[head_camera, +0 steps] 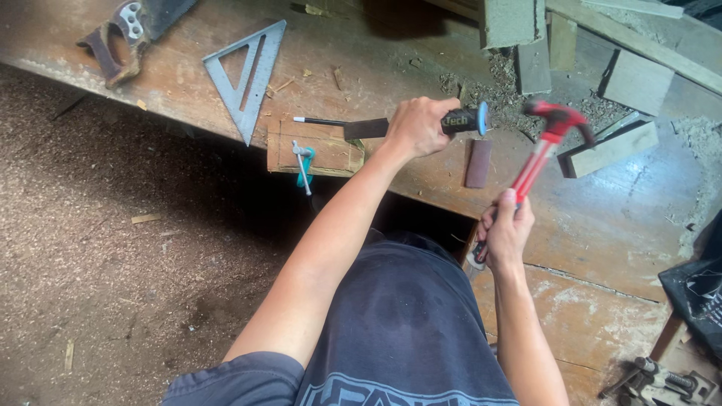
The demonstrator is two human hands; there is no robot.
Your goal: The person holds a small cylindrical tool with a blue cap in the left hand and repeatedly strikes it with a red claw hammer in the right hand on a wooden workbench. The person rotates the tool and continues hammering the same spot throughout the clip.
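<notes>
Chisel (398, 125) lies level in my left hand (417, 126), fingers (430, 105) wrapped tight around its black grip, blade pointing left onto a small wooden block (316, 154) at the surface (602, 218) edge. My right hand (505, 234) grips a red-handled hammer (545, 146), head raised just right of the chisel's butt end. A metal triangle square (244, 75) lies nearby.
</notes>
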